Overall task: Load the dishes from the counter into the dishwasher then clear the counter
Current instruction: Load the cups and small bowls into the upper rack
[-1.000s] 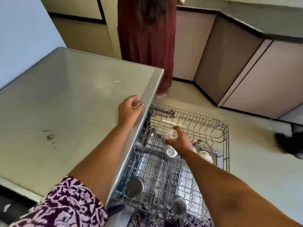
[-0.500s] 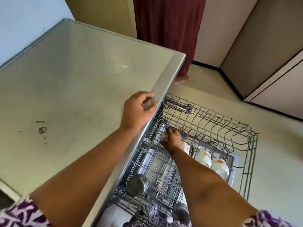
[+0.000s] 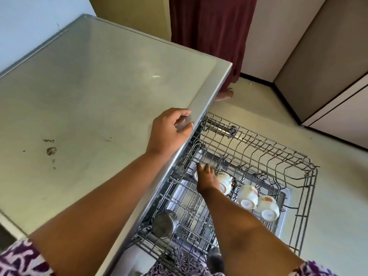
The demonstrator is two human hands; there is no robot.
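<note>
The dishwasher's upper wire rack (image 3: 311, 177) is pulled out below the steel counter (image 3: 89, 106). My right hand (image 3: 206, 179) reaches down into the rack near its inner side. Its fingers hold a white cup (image 3: 196, 174) that is mostly hidden under the hand. Three more white cups lie tilted in a row to the right: one (image 3: 225, 183) beside my hand, a second (image 3: 248, 197) and a third (image 3: 268, 209). My left hand (image 3: 169, 134) rests on the counter's front edge with loosely curled fingers and holds nothing.
A steel cup (image 3: 164, 226) sits upside down in the rack's near part, and another (image 3: 215, 259) shows by my right forearm. A person in a maroon garment (image 3: 209, 36) stands barefoot past the counter's corner. Beige cabinets (image 3: 328, 66) line the right wall.
My right hand has lowered the white cup from above the rack down among the wires near the counter side. The camera has tipped downward. My left hand stays on the counter edge.
</note>
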